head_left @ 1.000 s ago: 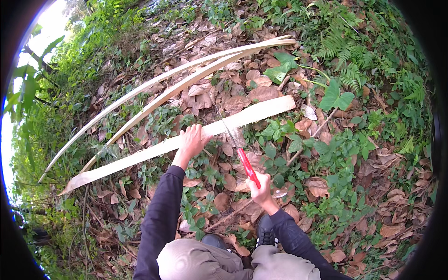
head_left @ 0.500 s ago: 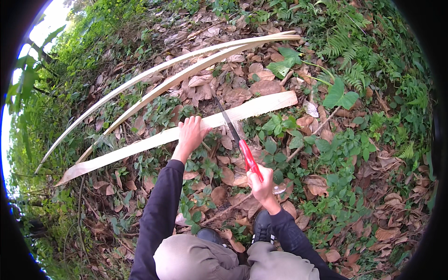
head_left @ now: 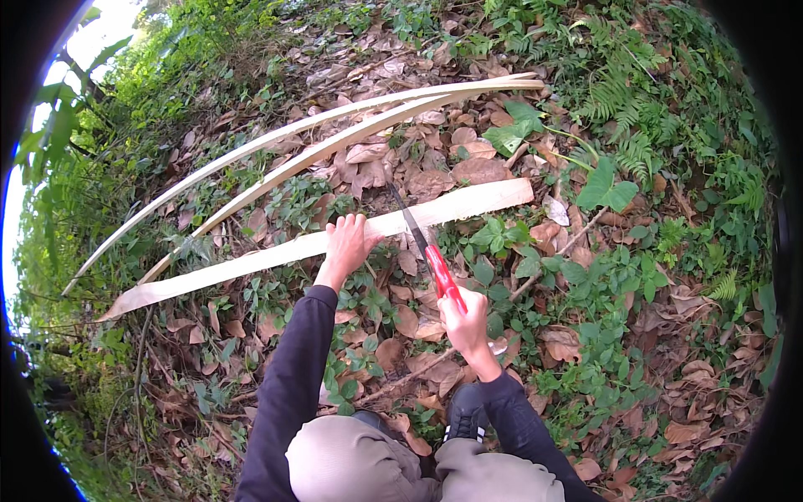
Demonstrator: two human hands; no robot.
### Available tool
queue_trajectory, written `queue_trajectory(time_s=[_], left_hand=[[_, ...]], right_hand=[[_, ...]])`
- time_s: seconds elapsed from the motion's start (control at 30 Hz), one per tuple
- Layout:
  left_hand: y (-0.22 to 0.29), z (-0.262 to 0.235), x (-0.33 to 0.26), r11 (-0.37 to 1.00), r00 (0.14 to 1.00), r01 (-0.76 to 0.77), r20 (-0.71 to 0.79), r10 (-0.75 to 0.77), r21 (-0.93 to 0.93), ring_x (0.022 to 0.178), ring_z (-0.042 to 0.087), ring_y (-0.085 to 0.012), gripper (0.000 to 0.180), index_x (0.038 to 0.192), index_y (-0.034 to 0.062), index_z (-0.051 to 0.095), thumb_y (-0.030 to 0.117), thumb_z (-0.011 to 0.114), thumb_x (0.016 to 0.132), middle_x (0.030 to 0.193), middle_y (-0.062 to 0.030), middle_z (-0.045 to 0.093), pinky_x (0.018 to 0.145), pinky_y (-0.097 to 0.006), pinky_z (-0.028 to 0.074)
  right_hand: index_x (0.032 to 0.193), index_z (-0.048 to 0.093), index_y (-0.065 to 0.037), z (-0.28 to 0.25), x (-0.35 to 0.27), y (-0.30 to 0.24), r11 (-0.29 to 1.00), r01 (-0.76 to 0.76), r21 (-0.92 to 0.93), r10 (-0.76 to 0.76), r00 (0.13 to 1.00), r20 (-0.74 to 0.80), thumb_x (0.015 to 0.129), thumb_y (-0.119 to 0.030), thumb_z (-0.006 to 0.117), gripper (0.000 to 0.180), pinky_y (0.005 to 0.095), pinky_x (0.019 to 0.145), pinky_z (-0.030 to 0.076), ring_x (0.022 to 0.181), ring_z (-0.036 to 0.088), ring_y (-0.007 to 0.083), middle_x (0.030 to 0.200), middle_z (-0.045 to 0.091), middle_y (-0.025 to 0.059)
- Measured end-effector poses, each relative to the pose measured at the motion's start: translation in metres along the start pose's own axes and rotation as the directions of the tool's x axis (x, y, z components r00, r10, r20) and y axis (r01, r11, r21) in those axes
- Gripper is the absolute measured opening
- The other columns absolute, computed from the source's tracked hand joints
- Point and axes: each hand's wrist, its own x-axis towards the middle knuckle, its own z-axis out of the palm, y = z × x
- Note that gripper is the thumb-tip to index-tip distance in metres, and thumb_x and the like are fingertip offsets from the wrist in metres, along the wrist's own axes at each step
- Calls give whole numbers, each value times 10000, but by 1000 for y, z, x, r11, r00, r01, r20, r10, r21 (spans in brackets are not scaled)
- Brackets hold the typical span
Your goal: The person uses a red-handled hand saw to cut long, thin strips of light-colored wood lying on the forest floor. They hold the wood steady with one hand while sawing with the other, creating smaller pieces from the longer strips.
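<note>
1. A pale wooden board lies slantwise on leaf-strewn ground, in front of the person.
2. The left hand rests on the board, fingers across its face; whether they clasp its far edge cannot be told.
3. The right hand, nearer the body, is wrapped around the handle of a red-handled saw.
4. The blade crosses the board just right of the left hand.
5. Beyond lie two curved wooden strips.
</note>
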Motion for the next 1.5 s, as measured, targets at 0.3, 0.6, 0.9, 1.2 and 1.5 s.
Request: queue_trajectory(time_s=[0.3, 0.6, 0.9, 1.2, 1.5], left_hand=[[9, 8, -11, 996, 989, 44, -143, -32, 79, 984, 532, -277, 526, 1076, 72, 583, 551, 664, 875, 1007, -91, 558, 845, -439, 377], [18, -16, -10, 990, 993, 105, 44, -109, 91, 1056, 622, -288, 557, 1141, 111, 585, 528, 749, 809, 1081, -106, 613, 847, -494, 481], [18, 30, -24, 999, 1000, 2, -31, -1, 37, 902, 694, -277, 254, 1008, 148, 618, 355, 694, 882, 938, -54, 678, 751, -480, 505], [43, 38, -44, 977, 961, 96, -274, -42, 188, 931, 544, -248, 154, 1030, 128, 593, 179, 568, 887, 935, -62, 548, 863, -457, 378], [45, 33, -57, 980, 986, 97, -150, -71, 175, 973, 548, -254, 253, 1125, 164, 577, 185, 602, 874, 978, -58, 560, 874, -462, 397]], right_hand=[[605, 554, 42, 12, 56, -4, 995, -92, 27, 92, 996, -1, 847, -169, 598, 324, 383, 475, 344, 452, 487, 161, 477, 491, 106], [661, 571, 32, 14, 0, 45, 995, -4, -98, 2, 1000, -22, 837, -134, 608, 245, 416, 510, 394, 485, 572, 277, 530, 545, 169], [641, 569, 23, 3, -42, 54, 995, 78, -59, -78, 997, 4, 825, -101, 577, 222, 385, 493, 395, 461, 551, 209, 499, 530, 123], [622, 581, -10, 16, 9, 38, 998, -38, -57, 33, 996, -84, 878, -103, 542, 276, 288, 364, 359, 367, 497, 122, 474, 515, 31], [673, 621, 14, 35, -5, 42, 999, -48, -20, 47, 998, -49, 830, -150, 614, 226, 375, 494, 427, 480, 575, 211, 560, 601, 111]])
